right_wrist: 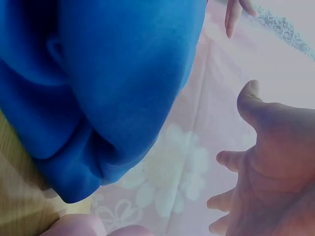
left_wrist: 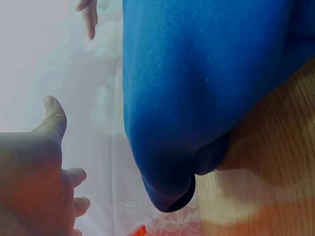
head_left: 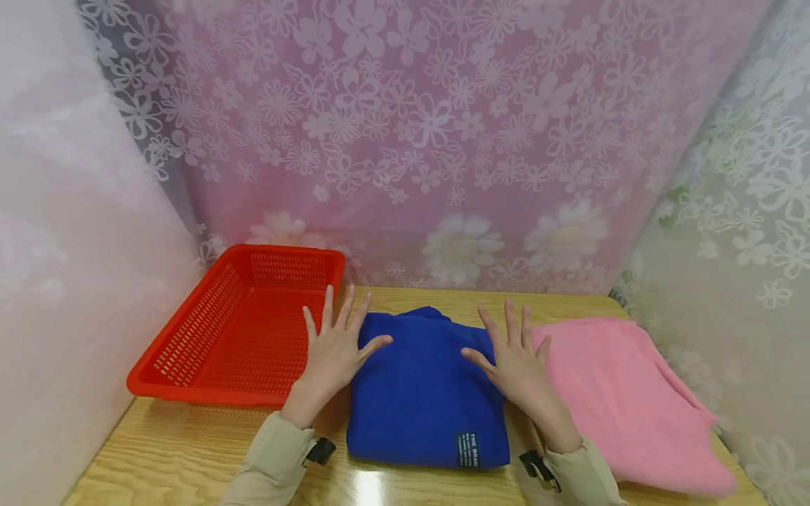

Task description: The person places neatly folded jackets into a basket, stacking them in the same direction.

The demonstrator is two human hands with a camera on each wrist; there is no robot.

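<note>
A folded blue garment (head_left: 424, 386) lies in the middle of the table, a dark printed label (head_left: 468, 450) near its front right corner. My left hand (head_left: 335, 348) is spread over its left edge, fingers straight and holding nothing. On the other side my right hand (head_left: 515, 358) has its fingers spread too, over the garment's right edge. Both wrist views show the palms raised and apart from the blue cloth (left_wrist: 197, 88), whose layers stack up thickly at the side (right_wrist: 118, 88).
To the left stands a red plastic basket (head_left: 183, 390) with slotted walls. A pink folded cloth (head_left: 633, 400) lies on the right of the wooden table (head_left: 171, 450), reaching its right edge. Flowered curtains (head_left: 405, 140) hang behind and at both sides.
</note>
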